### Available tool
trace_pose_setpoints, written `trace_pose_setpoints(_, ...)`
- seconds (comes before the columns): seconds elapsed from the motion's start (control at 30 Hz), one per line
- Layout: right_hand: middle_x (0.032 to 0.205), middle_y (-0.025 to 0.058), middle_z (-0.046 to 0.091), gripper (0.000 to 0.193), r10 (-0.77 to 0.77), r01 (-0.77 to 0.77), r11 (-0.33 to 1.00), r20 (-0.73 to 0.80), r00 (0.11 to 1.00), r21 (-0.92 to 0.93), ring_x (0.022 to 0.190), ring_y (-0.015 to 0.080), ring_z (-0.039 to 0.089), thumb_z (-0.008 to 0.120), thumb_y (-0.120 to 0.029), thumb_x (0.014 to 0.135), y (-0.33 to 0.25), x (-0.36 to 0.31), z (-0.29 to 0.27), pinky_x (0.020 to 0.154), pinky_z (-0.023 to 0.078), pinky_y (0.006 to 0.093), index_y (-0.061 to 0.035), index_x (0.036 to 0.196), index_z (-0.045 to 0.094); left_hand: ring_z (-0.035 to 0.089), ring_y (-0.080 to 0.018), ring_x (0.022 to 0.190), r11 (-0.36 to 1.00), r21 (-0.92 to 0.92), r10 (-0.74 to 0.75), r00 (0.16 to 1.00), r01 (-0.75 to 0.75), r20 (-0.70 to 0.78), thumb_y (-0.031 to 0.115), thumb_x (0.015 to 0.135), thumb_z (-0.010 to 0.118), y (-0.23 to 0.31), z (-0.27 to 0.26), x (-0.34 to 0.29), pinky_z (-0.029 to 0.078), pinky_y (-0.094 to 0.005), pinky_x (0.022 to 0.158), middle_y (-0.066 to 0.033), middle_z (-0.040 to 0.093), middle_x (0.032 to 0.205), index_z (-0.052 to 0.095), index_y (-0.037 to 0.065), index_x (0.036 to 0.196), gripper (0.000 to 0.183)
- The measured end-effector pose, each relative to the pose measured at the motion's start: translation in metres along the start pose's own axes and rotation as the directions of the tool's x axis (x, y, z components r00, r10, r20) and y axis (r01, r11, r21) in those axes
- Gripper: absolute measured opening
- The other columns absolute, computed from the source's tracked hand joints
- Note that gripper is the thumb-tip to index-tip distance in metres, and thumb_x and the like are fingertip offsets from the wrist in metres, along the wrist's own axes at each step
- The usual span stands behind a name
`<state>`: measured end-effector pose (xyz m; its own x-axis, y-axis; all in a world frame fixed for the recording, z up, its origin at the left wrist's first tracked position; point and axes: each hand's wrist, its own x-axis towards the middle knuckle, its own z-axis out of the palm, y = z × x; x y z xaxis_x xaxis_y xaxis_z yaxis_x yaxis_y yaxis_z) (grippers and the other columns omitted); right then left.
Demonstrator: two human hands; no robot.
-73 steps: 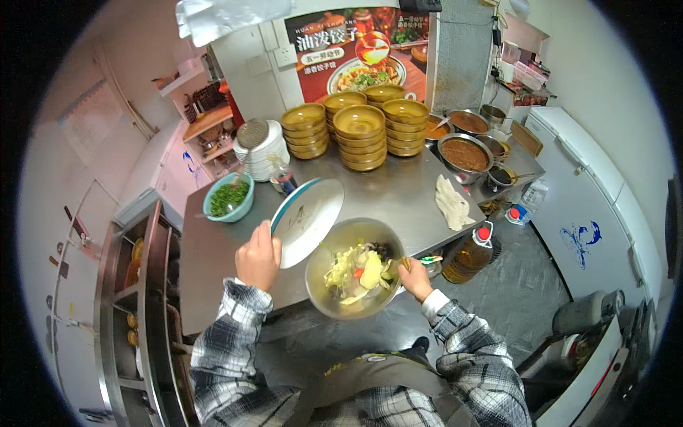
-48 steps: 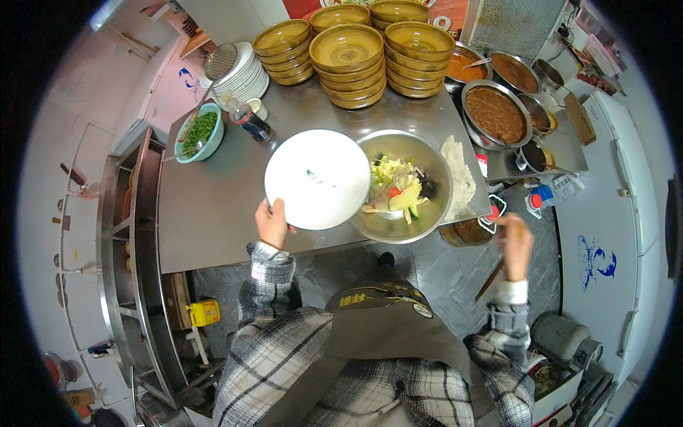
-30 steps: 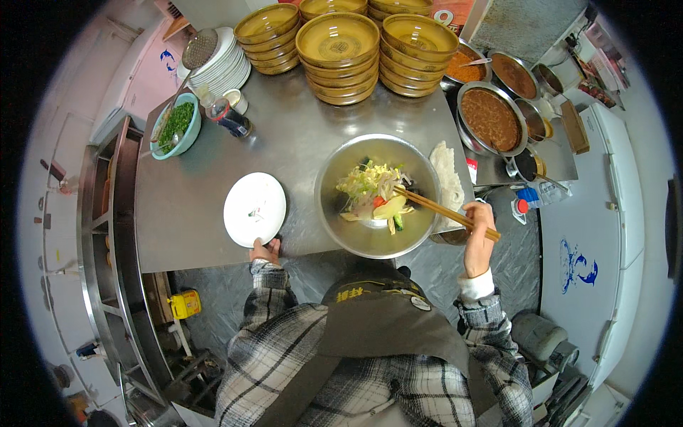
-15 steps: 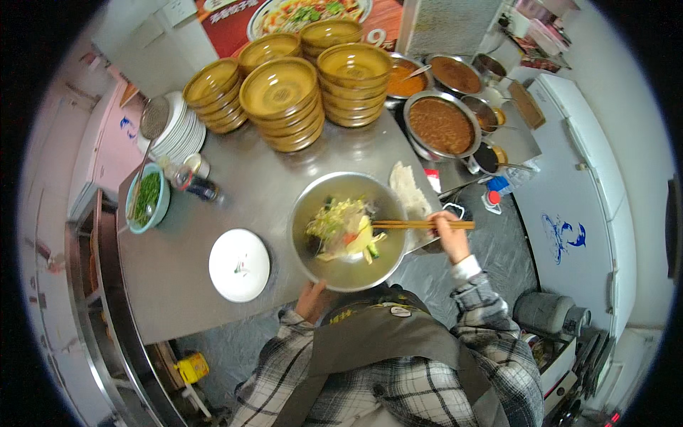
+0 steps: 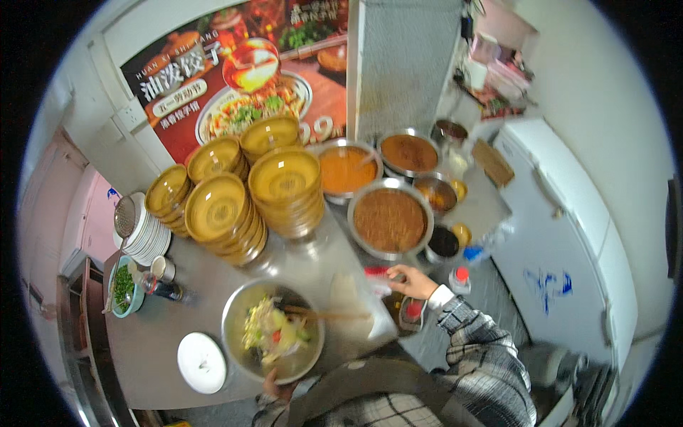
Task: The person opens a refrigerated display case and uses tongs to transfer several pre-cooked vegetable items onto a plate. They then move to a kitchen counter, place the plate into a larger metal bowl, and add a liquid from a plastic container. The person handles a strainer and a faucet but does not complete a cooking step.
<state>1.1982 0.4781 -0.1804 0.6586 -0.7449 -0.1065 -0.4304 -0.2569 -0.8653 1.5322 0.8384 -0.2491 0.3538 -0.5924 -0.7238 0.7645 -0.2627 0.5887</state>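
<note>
A steel mixing bowl (image 5: 313, 349) stands at the front of the steel table, holding a salad-like mix (image 5: 274, 331) of pale shreds, yellow strips and bits of red and green. My left hand (image 5: 276, 386) grips its near rim, partly hidden below it. Wooden chopsticks (image 5: 331, 314) lie in the bowl, their ends sticking out over the right rim. My right hand (image 5: 416, 282) reaches past the table's right edge area, fingertips pinched at a small red and white packet (image 5: 377, 273), slightly blurred. A white plate (image 5: 202, 363) lies left of the bowl.
Stacks of yellow-brown bowls (image 5: 217, 206) crowd the back. Steel pots of red-brown sauce (image 5: 393, 217) stand beyond my right hand. A blue bowl of chopped greens (image 5: 124, 286), a dark bottle (image 5: 165, 288) and white plates (image 5: 151, 235) sit left. A white chest freezer (image 5: 562, 235) flanks the right.
My right hand has let go of the chopsticks and moved forward to the packet. The view has shifted toward the pots. My left hand stays at the mixing bowl.
</note>
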Motion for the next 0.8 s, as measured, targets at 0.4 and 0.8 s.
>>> trace_pose_setpoints(0.4, 0.1, 0.0001, 0.062, 0.033, -0.452, 0.808, 0.56, -0.748, 0.485, 0.186, 0.089, 0.0107, 0.056, 0.053, -0.035, 0.092, -0.32, 0.296, -0.361, 0.068, 0.044, 0.0253, -0.0062, 0.105, 0.062, 0.053, -0.0209, 0.053, 0.927, -0.36, 0.05, 0.984, -0.11, -0.173, 0.069, 0.081, 0.045, -0.05, 0.081, -0.005, 0.045, -0.0311, 0.048, -0.0112, 0.062, 0.077, 0.057, 0.004, 0.111, 0.073)
trace_pose_setpoints(0.8, 0.086, 0.0106, 0.061, 0.036, -0.101, 0.787, 0.532, -0.899, 0.426, 0.313, 0.068, 0.0219, 0.056, 0.075, -0.02, 0.074, -0.462, 0.472, -0.416, 0.068, 0.05, 0.0365, 0.0026, 0.1, 0.063, 0.053, -0.0211, 0.054, 0.892, -0.431, 0.064, 0.981, -0.137, -0.181, 0.061, 0.082, 0.046, -0.014, 0.124, 0.006, 0.045, -0.0322, 0.049, -0.0092, 0.06, 0.075, 0.056, 0.005, 0.106, 0.062)
